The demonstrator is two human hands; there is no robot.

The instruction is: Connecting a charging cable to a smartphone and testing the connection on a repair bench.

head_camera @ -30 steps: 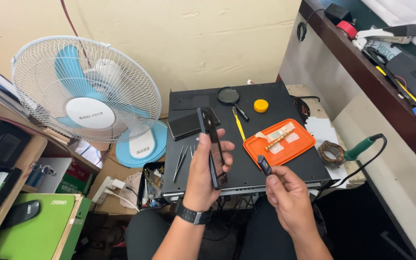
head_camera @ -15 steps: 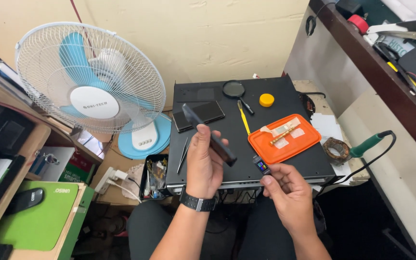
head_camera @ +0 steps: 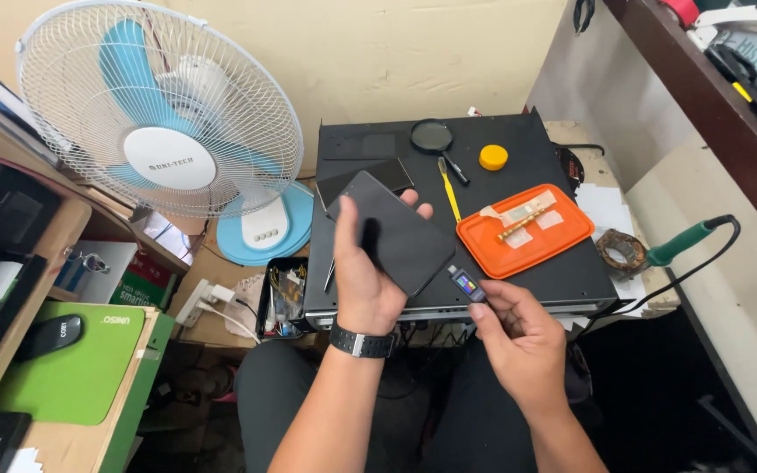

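Two hands over black bench (head_camera: pixel 562 271), fan (head_camera: pixel 159 114) beside.

Two hands are in view: the left hand (head_camera: pixel 363 280) and the right hand (head_camera: pixel 519 337). One dark phone (head_camera: pixel 400 232) lies in the left; one small tester with a lit screen (head_camera: pixel 467 284) sits at the right's fingertips. One black slab (head_camera: pixel 365 180) lies flat on the black desk (head_camera: pixel 519 149), at eleven o'clock from the phone. One magnifying glass (head_camera: pixel 433 137), one yellow round cap (head_camera: pixel 493 157), one orange tray (head_camera: pixel 525 230) at three o'clock from the phone. One fan (head_camera: pixel 161 123). One green-handled soldering iron (head_camera: pixel 689 241). One wristwatch (head_camera: pixel 362 342). One computer mouse (head_camera: pixel 48 336) on one green mat (head_camera: pixel 81 368).
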